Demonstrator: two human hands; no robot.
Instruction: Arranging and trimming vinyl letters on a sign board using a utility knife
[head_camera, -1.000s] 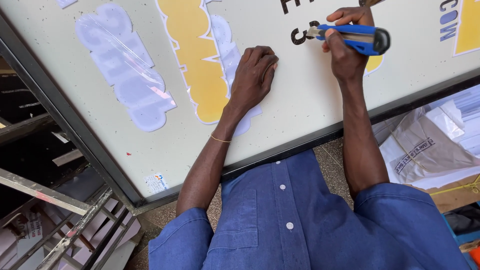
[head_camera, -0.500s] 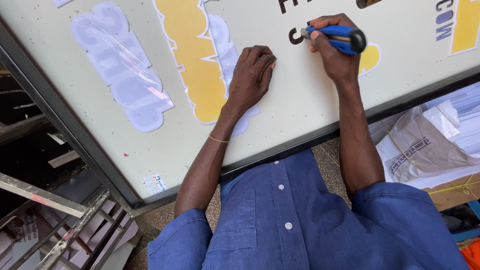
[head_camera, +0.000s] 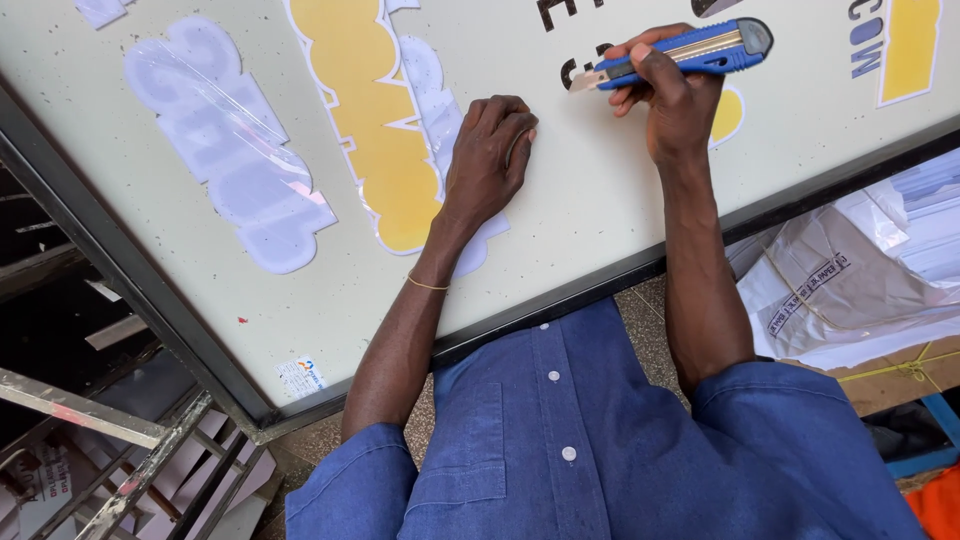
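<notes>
A large pale sign board (head_camera: 590, 200) in a dark frame lies in front of me. My left hand (head_camera: 488, 158) rests on it with the fingers curled, pressing beside a yellow cut-out shape (head_camera: 372, 110) edged in white. My right hand (head_camera: 672, 95) grips a blue utility knife (head_camera: 690, 52). Its blade tip points left, touching the board near small dark letters (head_camera: 575, 68). A pale lilac cut-out shape (head_camera: 225, 140) under clear film lies further left.
The board's dark frame (head_camera: 150, 290) runs along the near edge. Metal bars and scrap (head_camera: 110, 440) sit at the lower left. A stack of white wrapped sheets on cardboard (head_camera: 860, 290) lies at the right. More coloured lettering (head_camera: 905, 40) sits at the board's upper right.
My right hand has turned the knife so the blade points left at the board and has shifted slightly. My left hand has stayed in place.
</notes>
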